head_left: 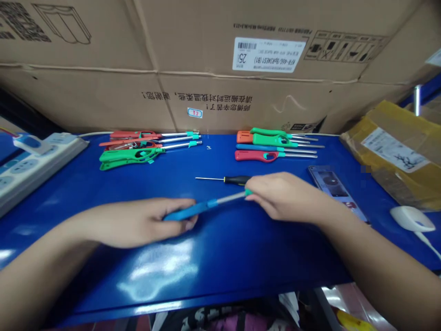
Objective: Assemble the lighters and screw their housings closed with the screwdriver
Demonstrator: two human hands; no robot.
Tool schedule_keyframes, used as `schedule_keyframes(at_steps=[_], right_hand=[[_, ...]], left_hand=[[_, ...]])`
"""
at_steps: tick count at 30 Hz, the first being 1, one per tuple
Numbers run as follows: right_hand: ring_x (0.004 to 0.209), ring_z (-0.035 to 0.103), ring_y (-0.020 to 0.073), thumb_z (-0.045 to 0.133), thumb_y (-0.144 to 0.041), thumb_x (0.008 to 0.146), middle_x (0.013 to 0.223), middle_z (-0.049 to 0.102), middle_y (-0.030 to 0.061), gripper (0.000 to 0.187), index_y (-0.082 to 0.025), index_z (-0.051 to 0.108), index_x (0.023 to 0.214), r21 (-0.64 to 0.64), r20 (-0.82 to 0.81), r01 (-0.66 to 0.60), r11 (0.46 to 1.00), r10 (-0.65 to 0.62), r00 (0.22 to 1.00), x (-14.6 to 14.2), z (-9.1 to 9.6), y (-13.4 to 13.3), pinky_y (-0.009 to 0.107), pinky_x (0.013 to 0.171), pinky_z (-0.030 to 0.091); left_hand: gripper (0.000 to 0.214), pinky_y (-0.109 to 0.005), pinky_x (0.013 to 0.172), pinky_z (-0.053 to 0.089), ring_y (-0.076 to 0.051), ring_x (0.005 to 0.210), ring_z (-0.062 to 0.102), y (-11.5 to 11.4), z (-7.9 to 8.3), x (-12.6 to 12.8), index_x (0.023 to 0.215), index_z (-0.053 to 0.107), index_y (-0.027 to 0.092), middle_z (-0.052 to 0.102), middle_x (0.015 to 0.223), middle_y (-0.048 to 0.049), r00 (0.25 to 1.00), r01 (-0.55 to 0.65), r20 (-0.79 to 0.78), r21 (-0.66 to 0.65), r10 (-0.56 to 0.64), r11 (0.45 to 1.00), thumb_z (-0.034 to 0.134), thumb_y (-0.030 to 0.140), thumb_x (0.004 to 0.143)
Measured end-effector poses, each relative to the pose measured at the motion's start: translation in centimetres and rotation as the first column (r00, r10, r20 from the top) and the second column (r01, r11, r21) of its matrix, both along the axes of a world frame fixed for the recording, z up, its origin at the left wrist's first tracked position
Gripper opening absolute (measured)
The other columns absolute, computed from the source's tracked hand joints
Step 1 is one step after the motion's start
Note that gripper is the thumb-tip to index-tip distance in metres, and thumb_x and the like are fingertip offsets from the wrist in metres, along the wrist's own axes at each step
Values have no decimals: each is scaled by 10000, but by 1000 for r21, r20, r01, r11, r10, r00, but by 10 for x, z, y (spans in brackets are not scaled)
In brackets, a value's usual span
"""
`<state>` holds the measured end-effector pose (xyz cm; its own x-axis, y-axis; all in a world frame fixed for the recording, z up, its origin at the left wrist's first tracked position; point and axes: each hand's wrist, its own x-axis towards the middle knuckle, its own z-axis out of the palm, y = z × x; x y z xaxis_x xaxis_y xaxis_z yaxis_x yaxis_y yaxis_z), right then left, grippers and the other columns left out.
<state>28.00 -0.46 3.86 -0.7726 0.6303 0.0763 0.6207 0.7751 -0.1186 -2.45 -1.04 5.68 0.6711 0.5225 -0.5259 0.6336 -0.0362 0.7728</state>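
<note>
My left hand (138,223) is wrapped around the handle of a blue long-necked gas lighter (203,206), held just above the blue table. At the end of its metal tube, my right hand (285,195) pinches a small green piece (248,192) at the tip. Behind my right fingers lies a screwdriver (237,179) with a black and yellow handle, its thin shaft pointing left. Several red and green lighters (134,157) are piled at the back left. More lighters (272,139) in orange, green, blue and red lie at the back right.
A large cardboard box (206,87) stands along the back of the blue table (165,271). On the left is a white power strip (37,161). To the right are a phone (336,188), a taped carton (399,156) and a white corded device (411,218).
</note>
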Motion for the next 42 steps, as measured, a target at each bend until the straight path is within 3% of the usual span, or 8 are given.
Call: schedule_keyframes(at_steps=[5,12,17,19,21,24,27,42], right_hand=[[835,591,226,425,-297,1028,906,675,78,222,-193,599,938,25,3,60,998,-61,998,13,5,13,348,703,389],[979,595,275,392,-307,1039,1072,678,137,290,-168,645,1063,68,1,92,993,-93,996,20,5,22,438,875,461],[1265,524,341,568,-265,954,1339,626,159,321,-185,623,1260,306,-323,157,939,-53,945,9,3,15,536,1057,404],[1018,622,270,573,-262,944,1061,708,106,141,-204,674,1023,211,-506,215,954,-81,859,-6,1,5,475,936,480],[707,603,172,557,-309,952,777,647,38,181,-203,626,823,-164,-655,254,953,-297,695,-23,-3,-5,350,679,516],[467,520,103,558,-431,938,789,621,-25,292,-214,546,1133,-783,-553,-15,622,-684,476,-44,-12,-13,252,388,415],[430,501,79,618,-422,899,752,602,-54,337,-218,542,1156,-861,-508,-228,454,-783,358,-53,-21,-14,213,354,419],[387,409,11,712,-430,906,715,596,-57,251,-195,631,947,-697,-635,-432,573,-772,0,-56,-32,-14,150,344,347]], left_hand=[[261,-185,376,193,-97,502,282,4,-8,3,1026,576,264,354,674,45,988,-156,-28,-330,155,931,620,490,904],[178,-150,358,203,-72,462,289,5,-13,5,1005,579,254,372,650,55,980,-176,35,-335,198,926,588,420,942],[221,-134,337,250,-59,407,316,5,-18,12,1002,562,230,413,587,72,953,-225,133,-292,272,930,614,428,919],[263,-143,326,245,-58,363,306,1,-21,19,1023,559,220,399,526,91,927,-264,208,-229,312,937,616,451,913],[303,-148,329,245,-61,344,311,-4,-24,27,1068,575,210,385,490,106,890,-343,275,-125,365,931,618,465,911],[388,-158,351,304,-58,391,390,-15,-29,37,1141,596,192,502,614,76,837,-456,348,14,423,890,639,494,900],[395,-175,410,391,-54,458,465,-24,-33,44,1134,610,175,613,803,18,840,-422,389,29,379,906,593,518,936],[393,-157,356,327,-30,399,435,-29,-32,49,1055,640,153,626,781,9,784,-473,470,28,406,881,609,525,934]])
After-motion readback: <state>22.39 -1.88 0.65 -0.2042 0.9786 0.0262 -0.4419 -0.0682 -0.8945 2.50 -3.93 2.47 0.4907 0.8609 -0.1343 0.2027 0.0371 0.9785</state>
